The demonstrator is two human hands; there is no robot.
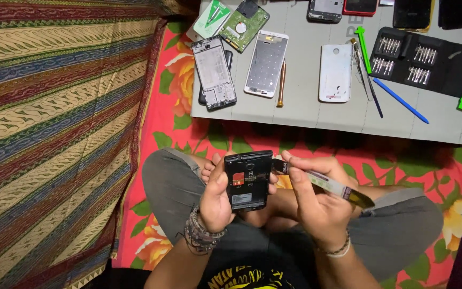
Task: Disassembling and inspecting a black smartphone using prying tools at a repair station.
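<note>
left hand [216, 199] is wrapped around the opened black phone [247, 180] over the lap; right hand [316, 199] pinches flat tweezers [331, 185] at the phone's right edge; grey work mat [316, 115] well above it

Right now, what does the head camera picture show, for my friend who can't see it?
A seated person's left hand holds an opened black phone while the right hand presses a flat pry tool against its edge. Phone parts and tools lie on a grey mat.

A green-and-white flat package [210, 17] is lying at the grey mat's [306, 115] far left corner, while dark phone screens [412, 13] (switched off) are sitting along its top edge.
</note>
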